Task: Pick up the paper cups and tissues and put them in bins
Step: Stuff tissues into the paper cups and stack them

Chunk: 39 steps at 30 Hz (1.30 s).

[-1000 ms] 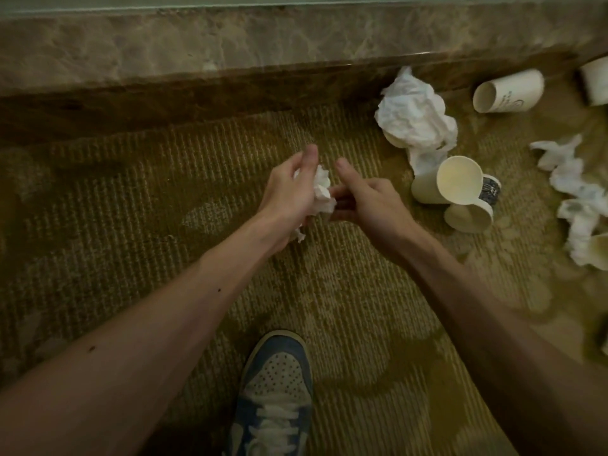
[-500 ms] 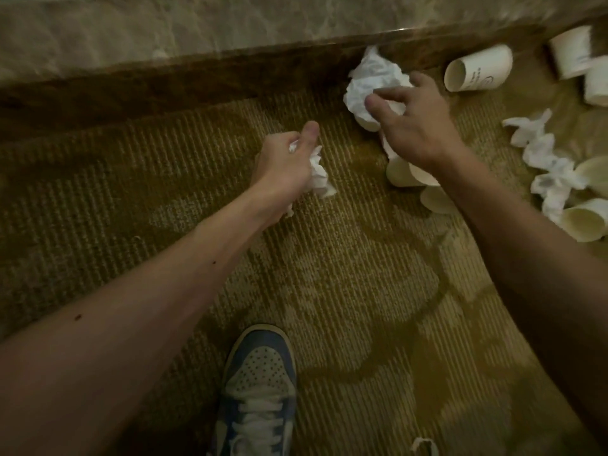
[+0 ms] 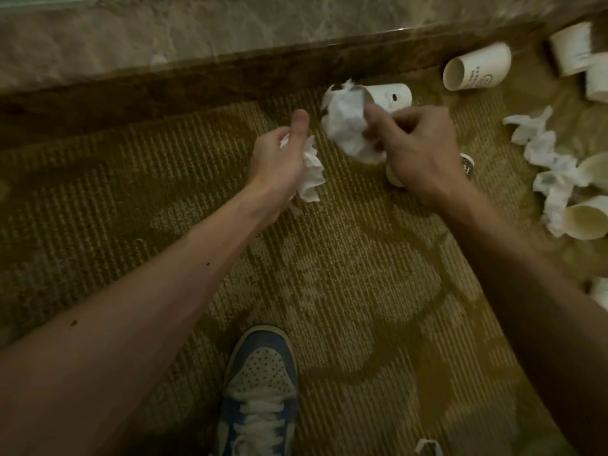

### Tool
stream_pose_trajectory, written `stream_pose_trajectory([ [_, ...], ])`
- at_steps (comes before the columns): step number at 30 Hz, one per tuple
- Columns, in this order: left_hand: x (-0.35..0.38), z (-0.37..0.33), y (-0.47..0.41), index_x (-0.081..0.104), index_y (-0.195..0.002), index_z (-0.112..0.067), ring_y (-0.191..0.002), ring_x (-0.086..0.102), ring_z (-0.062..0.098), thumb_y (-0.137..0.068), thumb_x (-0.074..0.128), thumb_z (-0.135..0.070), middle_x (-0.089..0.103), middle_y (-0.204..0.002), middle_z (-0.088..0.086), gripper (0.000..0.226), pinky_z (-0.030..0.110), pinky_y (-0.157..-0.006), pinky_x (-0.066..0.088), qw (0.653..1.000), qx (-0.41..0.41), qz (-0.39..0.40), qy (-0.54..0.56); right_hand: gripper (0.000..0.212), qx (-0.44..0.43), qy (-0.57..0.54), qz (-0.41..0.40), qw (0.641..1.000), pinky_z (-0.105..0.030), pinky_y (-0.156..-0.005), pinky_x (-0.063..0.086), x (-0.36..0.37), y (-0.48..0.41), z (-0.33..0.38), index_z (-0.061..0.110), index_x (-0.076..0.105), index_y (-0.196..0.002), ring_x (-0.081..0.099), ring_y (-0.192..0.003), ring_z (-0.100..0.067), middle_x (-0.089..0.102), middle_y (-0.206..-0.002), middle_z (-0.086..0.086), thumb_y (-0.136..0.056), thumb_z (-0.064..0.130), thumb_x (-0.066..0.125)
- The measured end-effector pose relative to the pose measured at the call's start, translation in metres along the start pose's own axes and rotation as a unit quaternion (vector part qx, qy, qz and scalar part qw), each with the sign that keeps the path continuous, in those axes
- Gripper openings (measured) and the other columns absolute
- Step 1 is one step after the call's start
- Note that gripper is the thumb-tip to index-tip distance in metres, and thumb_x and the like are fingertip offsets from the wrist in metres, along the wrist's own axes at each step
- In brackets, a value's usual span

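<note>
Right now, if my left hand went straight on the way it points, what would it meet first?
Probably the big crumpled tissue that your right hand grips, ahead of your left hand, which holds a smaller tissue. Depth is unclear; it could pass under toward the paper cup behind.

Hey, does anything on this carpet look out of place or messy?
Yes. Paper cups lie tipped on their sides along the wall base, and crumpled tissues trail across the carpet on the right. The left hand holds a small tissue; the right hand grips a large tissue wad.
</note>
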<state>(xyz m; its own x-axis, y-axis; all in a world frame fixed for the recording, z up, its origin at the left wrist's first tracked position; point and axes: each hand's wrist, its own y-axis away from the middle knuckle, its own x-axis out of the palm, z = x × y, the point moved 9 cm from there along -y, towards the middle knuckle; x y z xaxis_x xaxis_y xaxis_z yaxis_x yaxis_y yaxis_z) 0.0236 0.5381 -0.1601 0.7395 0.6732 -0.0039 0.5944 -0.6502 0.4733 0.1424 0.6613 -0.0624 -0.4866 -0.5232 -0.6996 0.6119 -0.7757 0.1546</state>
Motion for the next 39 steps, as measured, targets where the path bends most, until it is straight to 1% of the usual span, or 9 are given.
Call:
stream_pose_trajectory([
  [6,0.012,-0.005,0.014,0.067,-0.096,-0.027,-0.07,0.071,0.004,-0.096,0.028,-0.066,0.075,-0.08,-0.008,0.055,0.016,-0.052,0.052,0.999,0.001,0.039,-0.032,0.045,0.089,-0.245,0.126,0.957,-0.024,-0.068,0.05,0.051,0.046,-0.005,0.018,0.071,-0.071,0.066,-0.072,-0.01,0.071,-0.074,0.0,-0.094,0.051,0.051],
  [10,0.041,-0.004,0.03,0.073,-0.094,-0.012,-0.083,0.074,0.021,-0.09,0.023,-0.077,0.076,-0.087,0.008,0.082,0.037,-0.078,0.061,0.987,-0.024,0.158,-0.02,0.051,0.132,-0.387,0.147,0.901,-0.029,-0.071,0.051,0.067,0.054,-0.008,0.012,0.072,-0.082,0.068,-0.08,-0.016,0.071,-0.08,-0.007,-0.095,0.053,0.045],
  [15,0.055,0.008,0.034,0.069,-0.112,-0.012,-0.1,0.071,0.025,-0.085,0.049,-0.072,0.074,-0.106,0.011,0.069,0.049,-0.094,0.054,0.977,-0.081,0.186,0.071,0.058,0.234,-0.542,0.115,0.799,-0.029,-0.07,0.055,0.073,0.06,-0.03,-0.003,0.062,-0.096,0.061,-0.082,-0.024,0.061,-0.089,-0.017,-0.094,0.053,0.048],
  [21,0.06,0.013,0.029,0.066,-0.101,-0.006,-0.077,0.075,0.022,-0.093,0.058,-0.046,0.076,-0.084,0.003,0.041,0.033,-0.061,0.058,0.982,-0.051,0.158,0.088,0.04,0.16,-0.406,0.059,0.898,-0.031,-0.068,0.055,0.042,0.058,-0.053,0.015,0.076,-0.082,0.068,-0.076,-0.019,0.074,-0.085,-0.008,-0.097,0.042,0.05],
  [25,0.06,0.014,0.021,0.066,-0.075,-0.02,-0.05,0.062,0.011,-0.093,0.061,-0.045,0.064,-0.057,-0.008,0.031,0.027,-0.047,0.049,0.991,-0.035,0.128,0.01,0.013,0.121,-0.135,-0.116,0.976,-0.026,-0.065,0.054,-0.019,0.053,-0.083,0.023,0.069,-0.093,0.058,-0.073,-0.002,0.065,-0.089,0.004,-0.09,0.035,0.064],
  [29,0.067,0.011,0.018,0.061,-0.068,-0.025,-0.048,0.059,0.003,-0.096,0.059,-0.038,0.059,-0.051,-0.013,0.031,0.023,-0.044,0.045,0.992,-0.013,0.124,-0.025,0.052,0.125,0.088,-0.137,0.979,-0.031,-0.092,0.05,-0.047,0.041,-0.103,0.025,0.056,-0.123,0.05,-0.109,-0.013,0.041,-0.128,-0.004,-0.079,0.048,0.072],
  [33,0.069,0.015,0.017,0.067,-0.097,-0.021,-0.067,0.064,0.008,-0.097,0.059,-0.033,0.067,-0.081,-0.006,0.014,0.02,-0.048,0.047,0.993,-0.031,0.107,-0.036,0.06,0.099,0.204,-0.052,0.973,-0.038,-0.105,0.037,-0.031,0.026,-0.108,0.022,0.057,-0.128,0.038,-0.129,-0.028,0.039,-0.138,-0.011,-0.077,0.045,0.077],
  [36,0.061,0.014,0.015,0.058,-0.125,-0.031,-0.086,0.067,0.016,-0.097,0.06,-0.026,0.06,-0.116,0.0,0.029,0.02,-0.051,0.052,0.996,-0.04,0.074,-0.032,0.039,0.087,0.268,-0.031,0.959,-0.037,-0.091,0.037,-0.021,0.019,-0.107,0.017,0.067,-0.116,0.043,-0.119,-0.03,0.052,-0.125,-0.015,-0.085,0.04,0.07],
  [39,0.046,0.013,0.014,0.041,-0.14,-0.044,-0.098,0.066,0.022,-0.097,0.058,-0.019,0.044,-0.139,0.0,0.052,0.032,-0.061,0.061,0.998,-0.045,0.043,-0.03,0.04,0.073,0.241,-0.052,0.966,-0.034,-0.078,0.035,-0.016,0.021,-0.096,0.014,0.068,-0.106,0.049,-0.105,-0.029,0.057,-0.109,-0.014,-0.092,0.05,0.057],
])
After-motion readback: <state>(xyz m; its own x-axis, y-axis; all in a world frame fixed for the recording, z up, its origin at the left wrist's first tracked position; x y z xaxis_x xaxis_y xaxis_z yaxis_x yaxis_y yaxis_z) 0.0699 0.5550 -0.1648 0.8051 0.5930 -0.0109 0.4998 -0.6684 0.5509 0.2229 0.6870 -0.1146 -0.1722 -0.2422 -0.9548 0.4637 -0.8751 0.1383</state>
